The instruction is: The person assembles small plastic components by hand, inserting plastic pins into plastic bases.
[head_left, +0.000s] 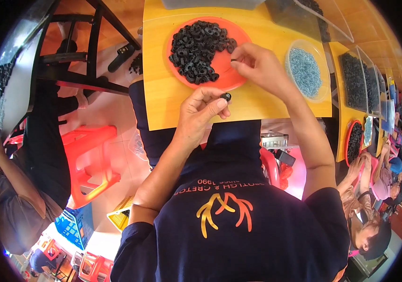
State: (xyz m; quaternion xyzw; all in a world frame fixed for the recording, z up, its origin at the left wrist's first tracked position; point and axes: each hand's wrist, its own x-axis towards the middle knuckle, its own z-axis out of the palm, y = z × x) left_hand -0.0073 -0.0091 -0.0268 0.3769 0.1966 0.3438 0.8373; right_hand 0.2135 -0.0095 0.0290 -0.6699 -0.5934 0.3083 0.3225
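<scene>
My left hand (200,112) is closed over the near edge of the yellow table (168,105), pinching a small black ring-like part (226,97) between thumb and fingertips. Over the right side of a round orange plate (238,35), my right hand (261,68) has its thumb and finger pressed together on a small dark piece (234,60), too small to name. Many similar black parts (194,51) are heaped on the plate, mostly at its left. To the right of my right hand stands a clear round tub (326,87) of small bluish, translucent pieces (304,70).
Clear bins (358,82) of black parts stand at the right. Beyond them, co-workers (365,174) sit near another orange plate (349,150). At left are a red stool (88,160), a black metal frame (93,42) and another person (17,202). A blue crate (75,228) rests on the floor.
</scene>
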